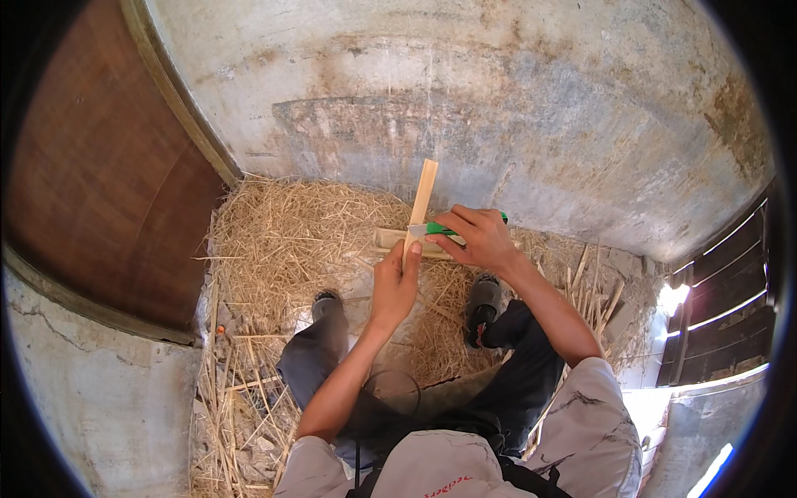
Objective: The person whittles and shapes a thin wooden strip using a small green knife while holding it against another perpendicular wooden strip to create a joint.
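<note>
My left hand (394,286) grips the lower end of a flat, pale strip of wood or bamboo (424,191), which points up and away from me. In my right hand (480,236) is a green-handled utility knife (439,227). Its blade lies against the strip, just above my left thumb. The knife's far end pokes out past my right fingers. Behind the strip, another pale split piece (388,239) lies crosswise low down, partly hidden by my hands.
Loose straw (286,241) covers the floor ahead and to the left. A stained concrete wall (515,116) rises in front. At left stands a brown wooden panel (108,174); at right, dark slats (722,290). Thin sticks (589,282) lie beyond my right forearm. My shoes (482,303) rest between.
</note>
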Motion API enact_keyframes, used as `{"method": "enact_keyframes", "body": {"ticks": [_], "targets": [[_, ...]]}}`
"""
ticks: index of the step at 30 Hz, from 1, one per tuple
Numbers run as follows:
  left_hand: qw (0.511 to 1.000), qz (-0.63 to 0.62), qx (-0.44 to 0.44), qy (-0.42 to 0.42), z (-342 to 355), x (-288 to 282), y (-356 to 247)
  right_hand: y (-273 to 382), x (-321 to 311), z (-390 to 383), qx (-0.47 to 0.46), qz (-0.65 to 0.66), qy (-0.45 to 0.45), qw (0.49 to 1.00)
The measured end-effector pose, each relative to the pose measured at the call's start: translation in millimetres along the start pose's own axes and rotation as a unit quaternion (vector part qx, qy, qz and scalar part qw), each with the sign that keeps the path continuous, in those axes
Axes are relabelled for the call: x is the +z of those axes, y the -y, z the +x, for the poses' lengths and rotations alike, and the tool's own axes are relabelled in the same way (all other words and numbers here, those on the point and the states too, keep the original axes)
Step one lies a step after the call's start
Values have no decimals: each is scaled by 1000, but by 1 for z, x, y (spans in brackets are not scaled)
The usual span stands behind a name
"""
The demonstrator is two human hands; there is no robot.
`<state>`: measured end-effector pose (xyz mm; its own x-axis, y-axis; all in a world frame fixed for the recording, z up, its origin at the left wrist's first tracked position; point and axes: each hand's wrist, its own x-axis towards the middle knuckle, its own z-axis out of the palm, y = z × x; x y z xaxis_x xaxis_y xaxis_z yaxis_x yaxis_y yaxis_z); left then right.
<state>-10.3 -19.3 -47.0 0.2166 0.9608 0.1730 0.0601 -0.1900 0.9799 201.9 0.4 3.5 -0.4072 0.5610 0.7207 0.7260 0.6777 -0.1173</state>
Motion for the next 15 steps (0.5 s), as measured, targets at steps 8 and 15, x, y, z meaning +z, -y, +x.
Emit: {"method": "enact_keyframes", "body": {"ticks": [8, 15], "targets": [[999, -1, -21, 31, -7, 5, 6, -34, -11, 9, 76, 21, -135, 988], [993, 65, -7, 99, -22, 13, -3, -70, -54, 4, 266, -4, -154, 952]]}}
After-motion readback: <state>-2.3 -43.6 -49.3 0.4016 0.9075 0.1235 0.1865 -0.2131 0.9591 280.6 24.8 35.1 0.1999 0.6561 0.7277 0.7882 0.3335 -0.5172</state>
